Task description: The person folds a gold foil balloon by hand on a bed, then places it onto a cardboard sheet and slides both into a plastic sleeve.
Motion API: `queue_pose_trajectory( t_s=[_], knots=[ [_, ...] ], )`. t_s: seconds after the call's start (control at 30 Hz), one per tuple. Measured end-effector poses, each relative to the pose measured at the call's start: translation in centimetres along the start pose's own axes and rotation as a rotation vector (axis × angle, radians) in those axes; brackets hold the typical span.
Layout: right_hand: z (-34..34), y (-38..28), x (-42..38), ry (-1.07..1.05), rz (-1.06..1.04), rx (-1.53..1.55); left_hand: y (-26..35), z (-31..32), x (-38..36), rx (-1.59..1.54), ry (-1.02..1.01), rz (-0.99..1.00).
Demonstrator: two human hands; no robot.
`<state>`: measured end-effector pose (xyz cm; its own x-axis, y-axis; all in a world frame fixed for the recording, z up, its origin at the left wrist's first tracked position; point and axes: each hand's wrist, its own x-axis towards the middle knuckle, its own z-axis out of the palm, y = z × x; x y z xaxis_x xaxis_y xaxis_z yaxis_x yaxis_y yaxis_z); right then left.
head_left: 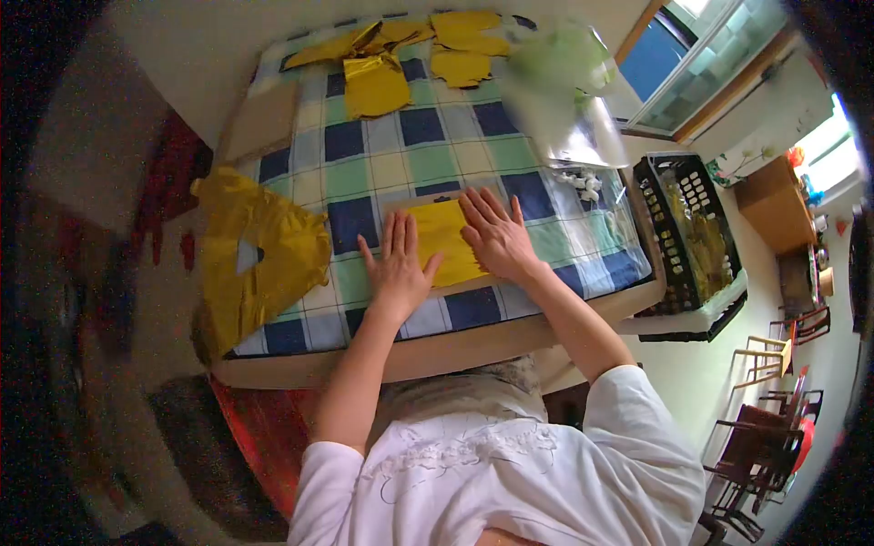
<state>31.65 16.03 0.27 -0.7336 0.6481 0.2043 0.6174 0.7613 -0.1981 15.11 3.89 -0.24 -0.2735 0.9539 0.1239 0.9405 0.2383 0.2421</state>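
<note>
A yellow sheet (443,238) lies on a flat brownish piece on the checkered cloth (428,168), between my hands. My left hand (398,264) rests flat at the sheet's left edge, fingers stretched forward and thumb out to the side. On its right part lies my right hand (498,235), palm down with the fingers spread. Neither hand holds anything. Left of my left hand, a large crumpled golden-yellow sheet (264,264) with a hole hangs over the table's left edge. Several cut golden pieces (378,85) lie at the far side.
Clear plastic bags (569,100) stand at the back right, with small white items (587,187) in front. Right of the table is a black crate (692,232) with yellowish material inside. A brown board (262,123) lies at the left. Chairs (765,437) stand farther right.
</note>
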Motion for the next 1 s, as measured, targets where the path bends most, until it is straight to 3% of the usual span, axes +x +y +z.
queue_pose_trajectory(
  t_s=[0.23, 0.33, 0.43, 0.47, 0.6, 0.73, 0.83, 0.93, 1.0],
  knots=[
    [-0.6, 1.5, -1.2, -0.039, 0.054, -0.02, 0.1, -0.5, 0.0, 0.002, 0.012, 0.012],
    [-1.2, 2.4, -2.0, 0.061, 0.059, -0.076, 0.2, -0.4, 0.0, 0.003, 0.015, 0.007],
    [-2.9, 5.3, -0.6, 0.229, 0.053, 0.111, 0.1, -0.4, 0.1, 0.02, -0.001, 0.002],
    [-2.8, 7.4, 0.9, 0.384, 0.038, 0.113, 0.1, -0.4, 0.0, 0.032, -0.014, 0.006],
    [-5.9, 16.0, 6.0, 0.531, 0.355, -0.053, 0.0, -0.2, 0.0, 0.019, -0.008, 0.013],
    [-4.9, 21.6, 7.6, 0.316, 0.606, -0.079, 0.1, -0.8, -0.2, 0.025, -0.005, 0.019],
    [-4.6, 22.9, 8.2, 0.26, 0.594, 0.075, 0.2, -1.0, -0.1, 0.027, -0.01, 0.02],
    [-5.1, 21.8, 7.9, 0.422, 0.478, 0.175, 0.1, -1.1, -0.1, 0.047, -0.032, 0.025],
    [-6.0, 17.9, 7.2, 0.515, 0.265, 0.106, -0.1, -1.3, -0.2, 0.049, -0.045, 0.019]
  ],
)
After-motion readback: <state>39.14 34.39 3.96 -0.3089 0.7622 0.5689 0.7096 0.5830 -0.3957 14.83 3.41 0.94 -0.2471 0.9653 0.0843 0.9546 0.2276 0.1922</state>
